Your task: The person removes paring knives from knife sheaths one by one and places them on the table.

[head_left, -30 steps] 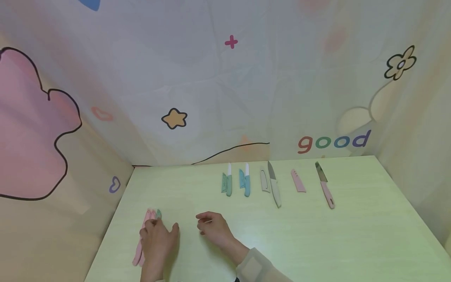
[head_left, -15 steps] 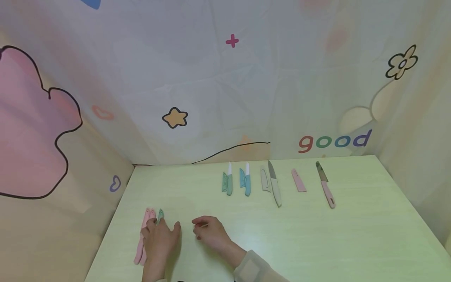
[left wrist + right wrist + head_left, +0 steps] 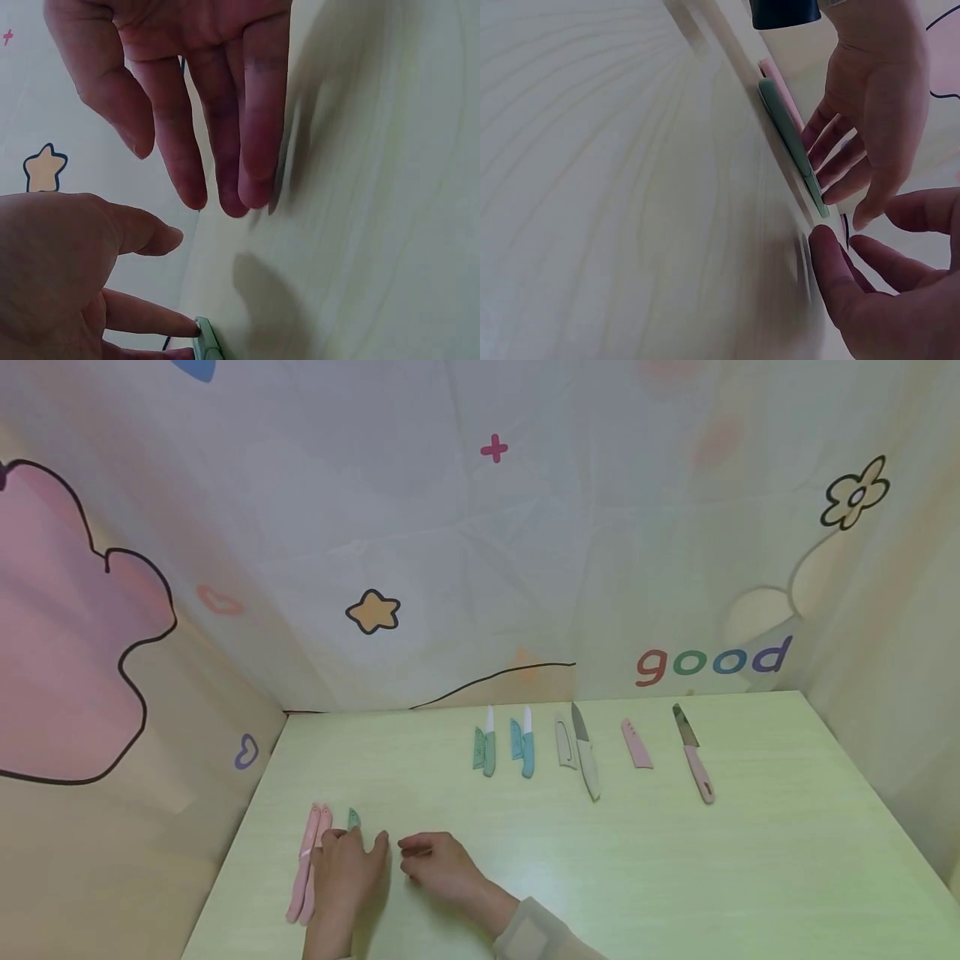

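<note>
My left hand (image 3: 347, 870) rests low over a green sheathed knife (image 3: 354, 817) at the left of the table, covering most of it in the head view. In the right wrist view, its fingertips touch the side of the green knife's handle and sheath, with the thumb off it. Left of that hand lie two pink sheathed knives, an outer one (image 3: 300, 881) and an inner one (image 3: 323, 824), side by side. My right hand (image 3: 444, 865) hovers close to the left thumb, fingers loosely bent; in the left wrist view the right fingers (image 3: 217, 112) point down beside the table with nothing between them.
Along the back of the table (image 3: 675, 877) lie unsheathed knives beside their sheaths: a green knife (image 3: 489, 753), a blue knife (image 3: 528, 753), a grey knife (image 3: 587, 764) and a pink knife (image 3: 697, 768) with its pink sheath (image 3: 637, 745). A printed curtain (image 3: 450, 543) hangs behind.
My left hand has slid right along with the green sheathed knife, opening a gap from the pink ones. The right hand has come left and a little nearer, toward the left thumb.
</note>
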### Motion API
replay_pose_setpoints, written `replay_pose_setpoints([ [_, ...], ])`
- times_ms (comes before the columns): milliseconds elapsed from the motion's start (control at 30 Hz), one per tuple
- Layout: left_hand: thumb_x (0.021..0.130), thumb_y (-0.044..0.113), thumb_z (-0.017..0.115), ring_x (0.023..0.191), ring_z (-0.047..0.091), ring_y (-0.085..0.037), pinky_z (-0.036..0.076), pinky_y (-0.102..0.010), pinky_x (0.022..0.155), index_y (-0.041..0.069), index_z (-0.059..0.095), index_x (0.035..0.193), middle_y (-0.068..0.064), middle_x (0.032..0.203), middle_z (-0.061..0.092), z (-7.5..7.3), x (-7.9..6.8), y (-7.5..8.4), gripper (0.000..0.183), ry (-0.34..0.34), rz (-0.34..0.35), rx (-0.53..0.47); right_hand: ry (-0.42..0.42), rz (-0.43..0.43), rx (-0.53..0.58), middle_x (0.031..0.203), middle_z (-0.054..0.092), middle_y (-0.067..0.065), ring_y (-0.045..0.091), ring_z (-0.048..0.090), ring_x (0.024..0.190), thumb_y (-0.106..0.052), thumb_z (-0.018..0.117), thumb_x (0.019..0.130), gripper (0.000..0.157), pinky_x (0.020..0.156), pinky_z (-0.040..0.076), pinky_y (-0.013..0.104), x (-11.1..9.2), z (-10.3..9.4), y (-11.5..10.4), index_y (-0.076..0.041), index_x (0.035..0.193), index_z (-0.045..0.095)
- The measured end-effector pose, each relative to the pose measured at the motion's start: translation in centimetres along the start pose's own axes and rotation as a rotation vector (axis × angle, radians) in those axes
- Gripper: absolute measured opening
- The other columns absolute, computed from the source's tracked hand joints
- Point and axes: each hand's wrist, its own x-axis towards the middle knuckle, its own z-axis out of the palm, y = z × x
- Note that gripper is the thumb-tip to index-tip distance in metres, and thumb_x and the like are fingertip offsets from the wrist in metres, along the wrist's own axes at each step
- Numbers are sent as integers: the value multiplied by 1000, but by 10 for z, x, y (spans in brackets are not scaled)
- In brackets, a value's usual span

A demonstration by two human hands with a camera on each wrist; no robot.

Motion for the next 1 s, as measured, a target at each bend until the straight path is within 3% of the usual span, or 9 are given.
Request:
replay_pose_setpoints([
  [300, 102, 42, 57, 109, 58, -57, 51, -62, 91, -13, 56, 138, -39, 133, 52, 1, -11, 11, 66, -37, -2, -45, -26, -10, -49, 119, 77, 7, 10, 70, 89, -17, 70, 95, 34, 87, 58, 33, -3, 0, -1, -5, 127, 73],
  [533, 103, 40, 56, 110, 60, -55, 52, -62, 92, -14, 58, 135, -37, 132, 55, 0, -16, 17, 63, -57, -1, -87, -24, -30, -33, 125, 75, 7, 15, 69, 109, -21, 70, 97, 32, 99, 57, 42, -3, 0, 0, -7, 125, 74],
  [733, 104, 41, 55, 121, 58, -53, 50, -65, 100, -14, 55, 139, -35, 133, 55, 2, -17, 17, 65, -86, -18, -177, -42, -37, -4, 121, 76, 4, 10, 64, 100, -18, 69, 97, 32, 99, 56, 40, -3, -1, 1, -7, 127, 74],
  [1000, 104, 42, 57, 125, 56, -51, 52, -65, 97, -12, 57, 139, -36, 134, 57, 2, -17, 16, 64, -106, -18, -267, -66, -38, 27, 120, 76, 1, 10, 61, 98, -15, 67, 96, 33, 95, 55, 35, -3, -1, 0, -8, 128, 73],
])
